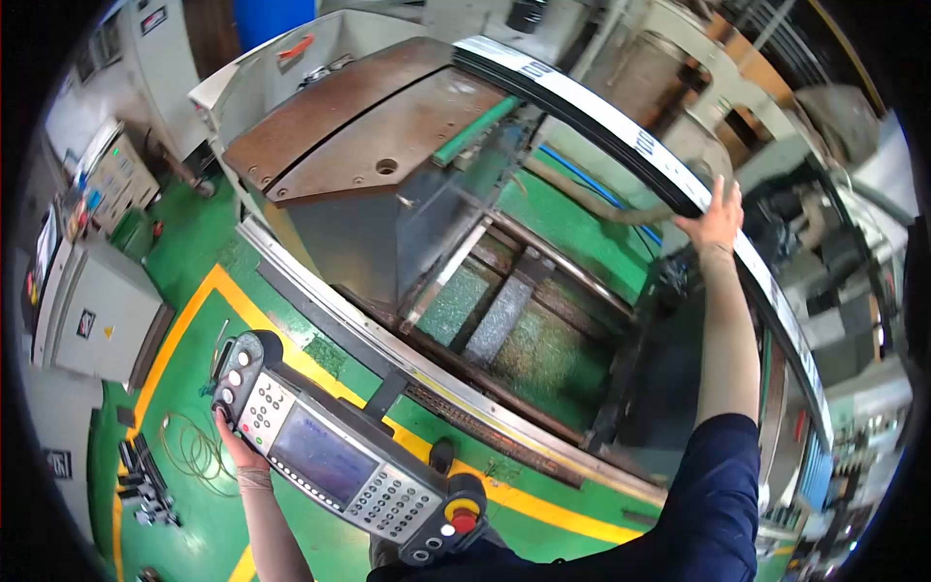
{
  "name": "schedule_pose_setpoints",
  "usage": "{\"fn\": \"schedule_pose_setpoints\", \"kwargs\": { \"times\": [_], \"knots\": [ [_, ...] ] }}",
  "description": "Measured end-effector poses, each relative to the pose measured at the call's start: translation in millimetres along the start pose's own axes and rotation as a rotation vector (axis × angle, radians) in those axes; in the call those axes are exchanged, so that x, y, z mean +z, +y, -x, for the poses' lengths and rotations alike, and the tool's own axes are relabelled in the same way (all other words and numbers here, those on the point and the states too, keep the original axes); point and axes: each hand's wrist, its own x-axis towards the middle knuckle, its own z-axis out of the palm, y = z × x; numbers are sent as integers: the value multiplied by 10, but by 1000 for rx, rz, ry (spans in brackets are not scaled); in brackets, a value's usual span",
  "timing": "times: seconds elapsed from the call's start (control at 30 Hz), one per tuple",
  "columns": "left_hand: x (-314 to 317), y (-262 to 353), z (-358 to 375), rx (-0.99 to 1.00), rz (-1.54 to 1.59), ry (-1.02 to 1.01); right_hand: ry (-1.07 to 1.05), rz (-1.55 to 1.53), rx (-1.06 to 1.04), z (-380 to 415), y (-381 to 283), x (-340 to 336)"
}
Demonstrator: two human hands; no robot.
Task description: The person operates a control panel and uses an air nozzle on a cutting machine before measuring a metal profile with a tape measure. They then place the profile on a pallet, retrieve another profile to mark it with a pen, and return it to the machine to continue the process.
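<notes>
A grey control panel (325, 456) with a screen, rows of buttons and a red emergency knob (464, 521) hangs in front of my body. My left hand (236, 441) is at the panel's left end, its fingers by a dark knob; how they close there is partly hidden. Up at the right, my right hand (718, 221) rests with spread fingers on the long white and black beam (648, 147) of the machine. Below the beam lies the machine's open bed (504, 310), with metal rails and wet-looking scraps.
A brown slotted steel table (359, 126) stands at the upper left of the bed. Grey cabinets (97, 310) are at the left. A coiled cable (194, 454) and dark metal parts (145, 490) lie on the green floor with yellow lines.
</notes>
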Motion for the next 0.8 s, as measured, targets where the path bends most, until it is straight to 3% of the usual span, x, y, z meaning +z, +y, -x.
{"fn": "schedule_pose_setpoints", "kwargs": {
  "times": [0.1,0.17,0.4,0.5,0.8],
  "knots": [
    [198,9,80,-119,98,-103,-268,26,83,-191,80,262],
    [87,0,7,-47,55,-25,-235,-114,8,-219,201,392],
    [240,-21,-19,-10,89,24,-283,-142,-10,-211,12,199],
    [216,-35,-53,4,119,104,-161,-152,-112,-201,157,449],
    [241,-17,-42,19,100,112,-144,-115,-76,-204,191,526]
  ]
}}
